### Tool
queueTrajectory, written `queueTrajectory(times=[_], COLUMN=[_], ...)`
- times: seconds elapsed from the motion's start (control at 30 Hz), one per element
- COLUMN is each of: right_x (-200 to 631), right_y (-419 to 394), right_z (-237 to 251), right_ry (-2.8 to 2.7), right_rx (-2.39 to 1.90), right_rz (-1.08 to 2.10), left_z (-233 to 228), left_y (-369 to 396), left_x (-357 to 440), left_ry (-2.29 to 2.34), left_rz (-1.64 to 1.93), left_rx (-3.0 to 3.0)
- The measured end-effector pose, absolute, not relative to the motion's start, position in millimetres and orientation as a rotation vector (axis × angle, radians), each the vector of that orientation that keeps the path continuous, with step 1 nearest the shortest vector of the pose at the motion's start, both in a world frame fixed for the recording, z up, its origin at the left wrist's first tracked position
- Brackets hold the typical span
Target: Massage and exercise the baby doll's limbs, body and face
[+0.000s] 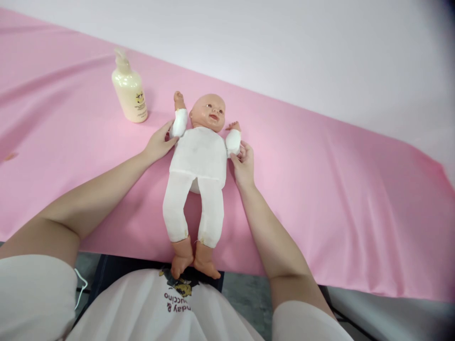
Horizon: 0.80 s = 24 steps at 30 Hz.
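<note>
A baby doll (199, 154) with a white cloth body lies on its back, its head away from me and its feet over the table's near edge. My left hand (161, 140) grips the doll's arm on the left side, thumb in front and fingers behind. On the other side, my right hand (244, 163) holds the doll's other arm near the elbow, with the fingers curled round it. Both of the doll's arms are bent upward beside its head.
A cream-coloured pump bottle (130, 92) stands left of the doll's head. Under everything is a pink cloth (295, 189) with folds at the left and right, covering the table. Behind the table rises a white wall (284, 47).
</note>
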State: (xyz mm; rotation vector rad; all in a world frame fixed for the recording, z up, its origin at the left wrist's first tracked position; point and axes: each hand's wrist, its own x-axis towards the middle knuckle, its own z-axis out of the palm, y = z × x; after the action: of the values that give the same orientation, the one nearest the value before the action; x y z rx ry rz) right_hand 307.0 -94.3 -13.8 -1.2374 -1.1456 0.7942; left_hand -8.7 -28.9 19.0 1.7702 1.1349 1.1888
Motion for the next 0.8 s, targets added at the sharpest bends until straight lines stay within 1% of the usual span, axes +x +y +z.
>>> queueTrajectory(times=[0.17, 0.37, 0.47, 0.8], right_x=[310, 307, 303, 300], right_y=[-89, -90, -92, -100], right_z=[-15, -3, -1, 5], right_ry=[-1.05, -0.918, -0.879, -1.044], right_rx=[-1.08, -1.062, -1.07, -1.137], right_rz=[0.897, 0.968, 0.955, 0.965], left_z=[20, 19, 17, 15], left_y=[-29, -28, -27, -25], left_x=[-8, -6, -4, 0], left_ry=[1.069, 0.946, 0.91, 0.899], left_rz=[1.231, 1.306, 1.313, 1.317], left_rx=[1.632, 1.456, 1.402, 1.339])
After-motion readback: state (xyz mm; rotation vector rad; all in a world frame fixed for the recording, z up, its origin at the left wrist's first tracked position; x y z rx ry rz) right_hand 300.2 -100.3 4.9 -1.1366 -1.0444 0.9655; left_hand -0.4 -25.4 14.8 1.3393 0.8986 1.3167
